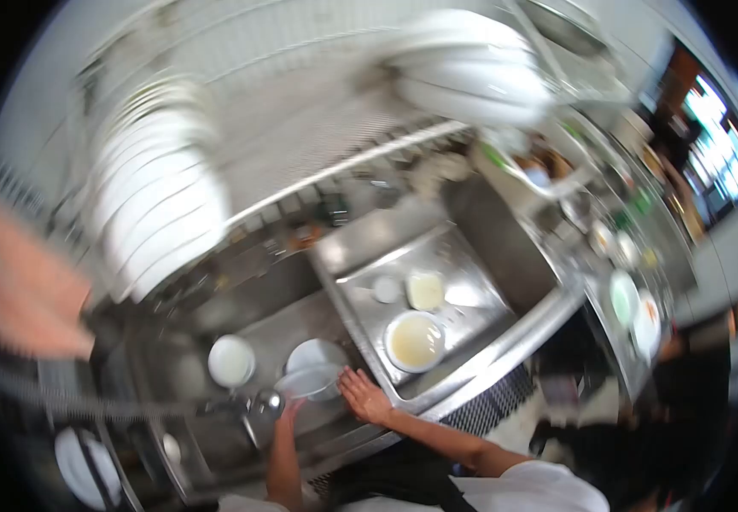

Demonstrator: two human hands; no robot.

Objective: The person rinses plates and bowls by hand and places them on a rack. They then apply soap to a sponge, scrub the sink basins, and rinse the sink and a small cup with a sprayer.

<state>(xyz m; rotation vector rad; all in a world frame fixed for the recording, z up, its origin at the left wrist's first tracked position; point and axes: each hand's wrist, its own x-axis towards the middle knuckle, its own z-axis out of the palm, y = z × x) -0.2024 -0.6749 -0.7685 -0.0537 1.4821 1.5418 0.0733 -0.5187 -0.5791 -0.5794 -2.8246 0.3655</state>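
Note:
Over the left basin of the steel sink, a translucent shallow bowl (309, 381) is tilted up. My left hand (290, 411) grips its lower rim, with the fingers partly hidden behind the bowl. My right hand (364, 396) is at the bowl's right edge, fingers stretched out; whether it touches the rim is hard to tell. Behind the bowl lies a white plate (317, 352), partly covered by it. A white bowl (232, 362) stands to the left in the same basin. The tap's metal head (265, 403) is close to my left hand.
The right basin (488, 311) holds a bowl of yellowish liquid (416, 341) and smaller dishes. Above the sink, a rack (352, 162) carries stacked plates (160, 205) and blurred white dishes (471, 72). An orange cloth (27, 282) hangs left. Dishes and a white tub (548, 162) stand right.

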